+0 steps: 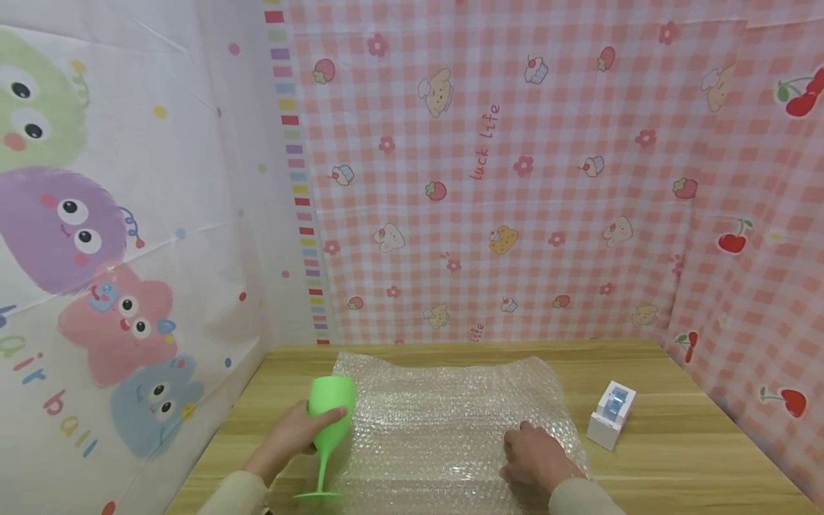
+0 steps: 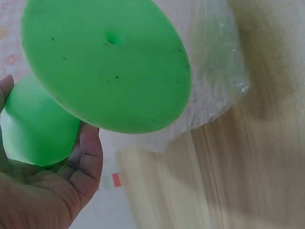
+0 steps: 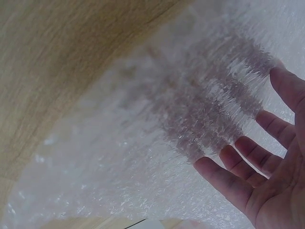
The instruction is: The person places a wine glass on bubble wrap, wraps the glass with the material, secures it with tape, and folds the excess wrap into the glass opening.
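A green plastic goblet (image 1: 332, 411) is held upright by its bowl in my left hand (image 1: 297, 434), over the left edge of a sheet of bubble wrap (image 1: 444, 422). The left wrist view shows the underside of the goblet's round base (image 2: 109, 71), with the left hand's (image 2: 57, 191) thumb and fingers curled round the bowl behind it. My right hand (image 1: 537, 455) is at the right part of the bubble wrap. In the right wrist view the right hand's (image 3: 267, 176) fingers are spread and slightly bent, their tips at the bubble wrap (image 3: 143, 143).
A small white box-shaped dispenser (image 1: 611, 415) with a light blue part stands on the wooden table (image 1: 682, 443), to the right of the bubble wrap. Patterned cloths (image 1: 496, 214) hang behind the table and along both sides.
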